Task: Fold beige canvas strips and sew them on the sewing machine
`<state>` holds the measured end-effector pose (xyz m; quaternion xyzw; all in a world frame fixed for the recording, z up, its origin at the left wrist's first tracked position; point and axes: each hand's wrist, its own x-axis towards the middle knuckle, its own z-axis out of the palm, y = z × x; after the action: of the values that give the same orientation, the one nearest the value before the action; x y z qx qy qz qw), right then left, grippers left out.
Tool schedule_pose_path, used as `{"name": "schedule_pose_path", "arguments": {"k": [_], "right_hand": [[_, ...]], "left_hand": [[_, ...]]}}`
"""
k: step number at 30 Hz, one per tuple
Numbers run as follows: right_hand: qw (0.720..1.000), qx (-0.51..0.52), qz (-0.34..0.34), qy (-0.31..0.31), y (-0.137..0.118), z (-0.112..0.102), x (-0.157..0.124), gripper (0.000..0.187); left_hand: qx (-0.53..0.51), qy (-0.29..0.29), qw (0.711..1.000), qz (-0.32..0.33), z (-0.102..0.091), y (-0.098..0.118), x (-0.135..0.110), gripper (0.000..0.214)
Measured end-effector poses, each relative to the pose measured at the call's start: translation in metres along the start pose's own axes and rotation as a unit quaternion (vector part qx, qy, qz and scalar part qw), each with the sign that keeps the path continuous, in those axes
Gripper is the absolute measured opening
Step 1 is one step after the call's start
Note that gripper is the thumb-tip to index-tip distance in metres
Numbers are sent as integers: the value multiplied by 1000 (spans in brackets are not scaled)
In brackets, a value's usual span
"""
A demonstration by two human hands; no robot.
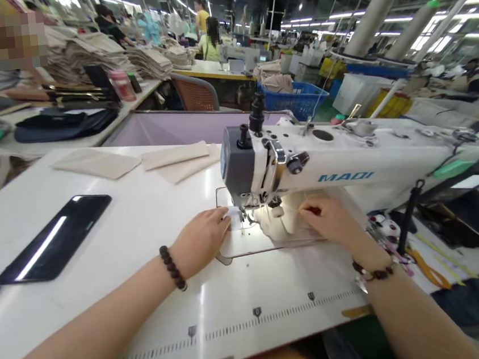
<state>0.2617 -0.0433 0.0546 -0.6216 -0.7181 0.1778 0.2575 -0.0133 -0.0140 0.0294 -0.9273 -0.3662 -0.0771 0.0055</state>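
Note:
A white industrial sewing machine (289,165) marked MAQI stands on a white sewing table (235,300), its needle area lit. My left hand (201,240) lies in front of the presser foot, fingertips on a small white fabric piece (232,217). My right hand (327,221) pinches a bunched cream fabric (280,221) right of the needle. Beneath both sits a clear plastic plate (246,241) in a thin metal frame. The needle tip is hidden by the machine parts and fabric.
A black smartphone (53,239) lies left of my left hand. Flat beige fabric pieces (96,163) lie at the table's far edge. Beyond stand a blue plastic crate (295,99), stacked fabric bundles (85,61), thread cones (369,26) and co-workers at other machines.

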Motion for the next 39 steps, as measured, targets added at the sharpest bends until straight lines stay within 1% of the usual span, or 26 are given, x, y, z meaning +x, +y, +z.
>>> {"name": "schedule_pose_path", "arguments": {"k": [3,6,9,11,12,14,15,18,21,23,24,26,28,30,31,32,34,35,36,38,39], "right_hand": [[998,54,22,-6,10,-10,7,22],[995,93,40,7,15,-20,7,23],[993,106,43,18,8,-31,-7,23],[996,86,27,21,-1,-35,-22,21],[998,54,12,24,-6,-36,-31,21],[1000,4,-7,26,-14,-36,-46,20],[1000,-6,-13,16,-17,-35,-52,20],[1000,-1,-15,-6,-21,-31,-65,20],[1000,-3,-9,-17,-29,-24,-75,21],[999,2,-11,-46,-40,-18,-82,20],[998,5,-13,-60,-46,-15,-86,20],[996,7,-18,-82,-58,-12,-95,19],[991,22,-40,-127,-65,-12,-103,20],[979,38,-71,-187,-64,-16,-111,14],[973,36,-86,-210,-61,-19,-114,9],[969,27,-99,-226,-55,-21,-117,14],[963,-10,-121,-240,-43,-21,-120,44],[958,-27,-133,-251,-37,-19,-120,57],[953,-37,-146,-264,-32,-14,-120,67],[943,-36,-166,-288,-28,-1,-115,74],[940,-27,-172,-292,-29,7,-112,71]], "left_hand": [[-5,8,1000,23,-7,9,-9,23],[-21,27,998,49,-15,23,-16,24],[-43,54,995,67,-21,39,-20,24],[-61,83,992,77,-23,49,-21,24],[-70,99,989,82,-23,53,-21,25],[-80,125,985,93,-22,59,-19,26],[-81,132,983,97,-20,62,-18,28],[-88,142,980,109,-14,67,-13,34],[-102,155,975,124,-6,73,-5,46],[-104,164,971,136,-2,79,1,52],[-104,164,970,145,-1,82,5,51],[-111,149,967,173,0,88,9,40],[-126,100,964,213,-1,90,9,27],[-146,40,957,247,-4,86,0,25],[-156,15,955,251,-5,81,-7,25],[-167,0,955,247,-7,74,-16,26],[-186,-5,963,195,-9,56,-38,29],[-197,-1,967,163,-10,46,-49,30],[-212,5,969,129,-11,37,-61,30],[-240,23,969,54,-13,21,-82,29],[-252,30,967,16,-14,16,-91,27]]}}
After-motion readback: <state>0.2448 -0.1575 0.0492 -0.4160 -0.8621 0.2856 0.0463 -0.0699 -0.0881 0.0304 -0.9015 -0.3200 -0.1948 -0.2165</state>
